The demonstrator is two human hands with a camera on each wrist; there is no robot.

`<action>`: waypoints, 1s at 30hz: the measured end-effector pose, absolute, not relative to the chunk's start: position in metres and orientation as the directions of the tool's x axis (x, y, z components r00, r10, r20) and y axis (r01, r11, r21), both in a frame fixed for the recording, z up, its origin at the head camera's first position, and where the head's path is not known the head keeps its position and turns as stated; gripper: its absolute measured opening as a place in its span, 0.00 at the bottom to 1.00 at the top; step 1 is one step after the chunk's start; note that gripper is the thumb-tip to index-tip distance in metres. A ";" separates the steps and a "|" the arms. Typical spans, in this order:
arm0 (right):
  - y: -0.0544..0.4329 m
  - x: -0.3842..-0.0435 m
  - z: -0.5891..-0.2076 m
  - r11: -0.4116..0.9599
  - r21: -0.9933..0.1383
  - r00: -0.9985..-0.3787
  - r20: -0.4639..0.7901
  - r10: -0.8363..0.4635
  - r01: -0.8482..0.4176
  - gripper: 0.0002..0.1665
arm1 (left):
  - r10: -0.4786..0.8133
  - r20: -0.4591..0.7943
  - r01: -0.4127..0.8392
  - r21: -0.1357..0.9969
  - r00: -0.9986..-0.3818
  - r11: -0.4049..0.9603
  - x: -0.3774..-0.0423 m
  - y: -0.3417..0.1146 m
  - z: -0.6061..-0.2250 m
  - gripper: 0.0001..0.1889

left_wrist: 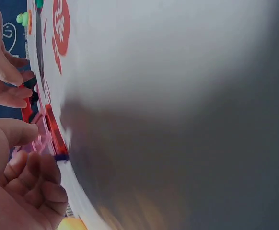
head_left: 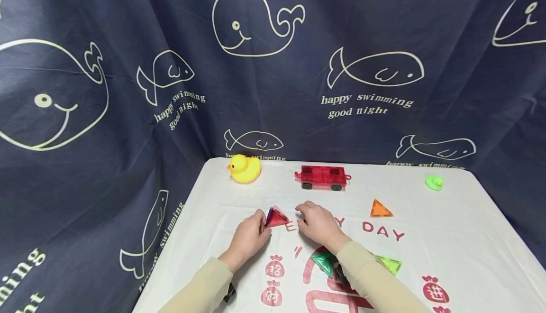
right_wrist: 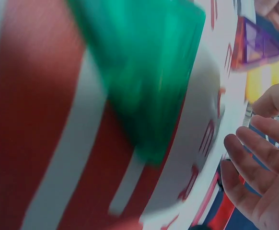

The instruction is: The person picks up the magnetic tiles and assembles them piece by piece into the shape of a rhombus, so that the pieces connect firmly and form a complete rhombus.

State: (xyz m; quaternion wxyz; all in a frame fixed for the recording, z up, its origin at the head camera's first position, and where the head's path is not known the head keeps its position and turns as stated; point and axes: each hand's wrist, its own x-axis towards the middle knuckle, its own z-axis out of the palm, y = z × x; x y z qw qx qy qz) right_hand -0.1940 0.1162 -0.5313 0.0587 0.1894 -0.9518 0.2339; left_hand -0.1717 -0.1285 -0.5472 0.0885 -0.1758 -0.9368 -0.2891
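Note:
Small triangular tiles, red, pink and purple-edged, form a raised piece on the white cloth. My left hand is at its left corner, the thumb and loosely bent fingers close around that side. In the right wrist view a small gap shows between the left hand and the tile piece; contact is hard to judge. To the right of the piece, my right hand hovers over the printed letters, fingers spread and holding nothing. Below its wrist lies a green triangular tile, large in the right wrist view.
Behind the hands stand a yellow rubber duck and a red wheeled toy car base. An orange triangle tile, a small green duck and a yellow-green tile lie to the right. Dark fabric hangs behind the table.

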 end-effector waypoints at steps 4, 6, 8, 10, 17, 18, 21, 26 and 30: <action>0.135 -0.198 -0.531 0.825 -0.414 -0.921 0.231 -0.313 -0.384 0.18 | 0.327 0.289 0.432 0.487 -0.900 0.759 -0.167 -0.123 -0.547 0.13; 0.146 -0.201 -0.532 0.831 -0.408 -0.923 0.235 -0.304 -0.378 0.18 | 0.351 0.283 0.449 0.479 -0.892 0.754 -0.165 -0.118 -0.546 0.12; 0.158 -0.203 -0.532 0.842 -0.399 -0.928 0.237 -0.288 -0.363 0.18 | 0.383 0.282 0.475 0.470 -0.880 0.744 -0.162 -0.111 -0.546 0.11; 0.171 -0.205 -0.534 0.854 -0.389 -0.933 0.237 -0.270 -0.345 0.18 | 0.411 0.281 0.498 0.465 -0.867 0.732 -0.160 -0.104 -0.547 0.11; 0.218 -0.211 -0.540 0.880 -0.393 -0.958 0.206 -0.200 -0.268 0.18 | 0.503 0.266 0.568 0.433 -0.822 0.700 -0.152 -0.075 -0.552 0.08; 0.225 -0.211 -0.541 0.882 -0.394 -0.960 0.207 -0.189 -0.259 0.18 | 0.517 0.254 0.574 0.429 -0.817 0.698 -0.151 -0.071 -0.552 0.08; 0.246 -0.211 -0.544 0.891 -0.393 -0.965 0.214 -0.151 -0.227 0.18 | 0.554 0.221 0.590 0.425 -0.803 0.686 -0.147 -0.057 -0.553 0.07; 0.275 -0.206 -0.548 0.907 -0.379 -0.969 0.228 -0.099 -0.182 0.20 | 0.585 0.170 0.593 0.434 -0.793 0.678 -0.138 -0.039 -0.552 0.10; 0.295 -0.200 -0.551 0.915 -0.377 -0.974 0.218 -0.067 -0.147 0.24 | 0.581 0.105 0.558 0.456 -0.807 0.693 -0.134 -0.029 -0.549 0.14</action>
